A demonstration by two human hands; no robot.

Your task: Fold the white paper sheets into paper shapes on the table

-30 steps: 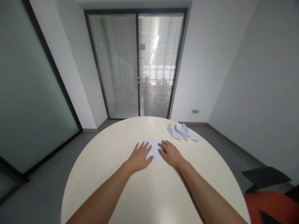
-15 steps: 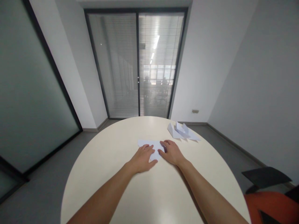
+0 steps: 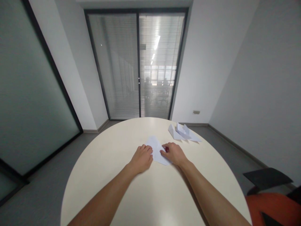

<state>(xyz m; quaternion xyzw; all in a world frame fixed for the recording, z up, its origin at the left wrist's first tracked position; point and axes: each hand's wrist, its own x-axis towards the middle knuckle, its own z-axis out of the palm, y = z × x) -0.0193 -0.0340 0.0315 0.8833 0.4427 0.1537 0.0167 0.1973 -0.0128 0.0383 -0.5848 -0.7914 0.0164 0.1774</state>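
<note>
A folded sheet of white paper lies on the pale round table, between my two hands. At its left edge, my left hand has its fingers curled together and closed on the paper. My right hand is bent round the right edge, thumb and forefinger gripping the paper there. The paper's side edges are partly hidden under my fingers. Beyond my right hand, near the table's far right rim, sit several folded paper planes bunched together.
An orange chair with a black armrest stands at the table's right. Past the far rim is a glass door with blinds. A frosted glass panel is on the left.
The paper has been turned, so a corner now points away from me. My left hand has drawn its spread fingers in and shifted slightly left; my right fingers have curled more.
</note>
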